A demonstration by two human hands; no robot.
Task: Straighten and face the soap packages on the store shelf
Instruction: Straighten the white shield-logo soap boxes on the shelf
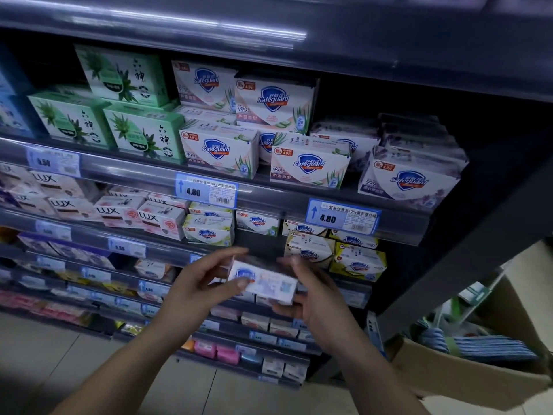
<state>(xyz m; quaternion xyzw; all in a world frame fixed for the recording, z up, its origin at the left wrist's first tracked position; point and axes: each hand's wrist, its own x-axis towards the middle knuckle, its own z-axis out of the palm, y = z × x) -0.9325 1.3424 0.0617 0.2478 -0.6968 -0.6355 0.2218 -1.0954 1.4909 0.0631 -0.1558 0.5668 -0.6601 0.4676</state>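
One wide-angle camera worn on the head looks forward and down from close in front of the store shelf (134, 175), tilted so the shelf rails slant down to the right, with the left hand (203, 283) and right hand (314, 292) low at centre and the floor (45, 354) at bottom left.

Soap box (263, 281) between both hands, before the shelf (299, 202)

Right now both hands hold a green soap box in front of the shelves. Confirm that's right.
Not green. The head view shows the left hand and right hand holding a white soap box with a blue shield logo, in front of the shelves.
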